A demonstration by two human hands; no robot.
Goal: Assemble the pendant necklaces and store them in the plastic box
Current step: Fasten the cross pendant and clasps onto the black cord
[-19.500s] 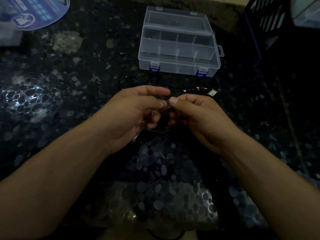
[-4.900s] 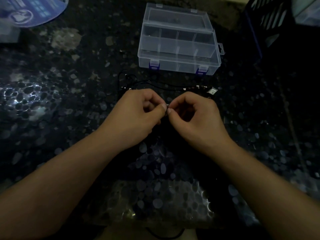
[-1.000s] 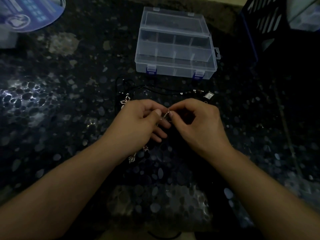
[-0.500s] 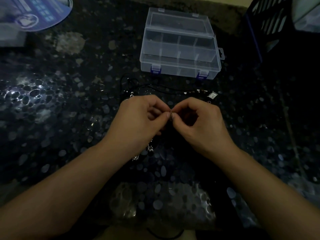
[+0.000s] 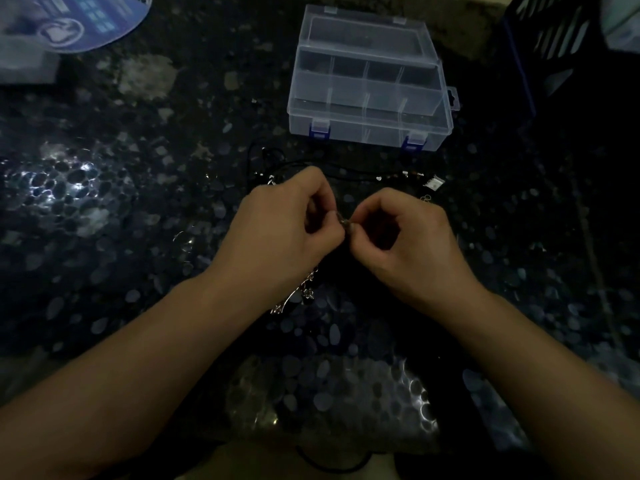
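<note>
My left hand (image 5: pixel 284 233) and my right hand (image 5: pixel 401 244) meet fingertip to fingertip over the dark table, both pinching a small metal clasp (image 5: pixel 344 222) of a necklace. A silver chain with pendants (image 5: pixel 298 297) hangs down below my left hand. A black cord necklace (image 5: pixel 363 173) with small beads and a metal end lies on the table just beyond my hands. The clear plastic box (image 5: pixel 369 84) with blue latches stands closed farther back, its divided compartments showing through the lid.
A small silver tag (image 5: pixel 433 183) lies at the cord's right end. A blue round printed sheet (image 5: pixel 79 19) sits at the far left corner. A dark blue crate (image 5: pixel 554 46) stands at the far right. The tabletop is dark with pebble patterns.
Both hands stay joined at the clasp with only slight finger shifts. The view has drifted a little; the hanging chain still dangles under my left hand.
</note>
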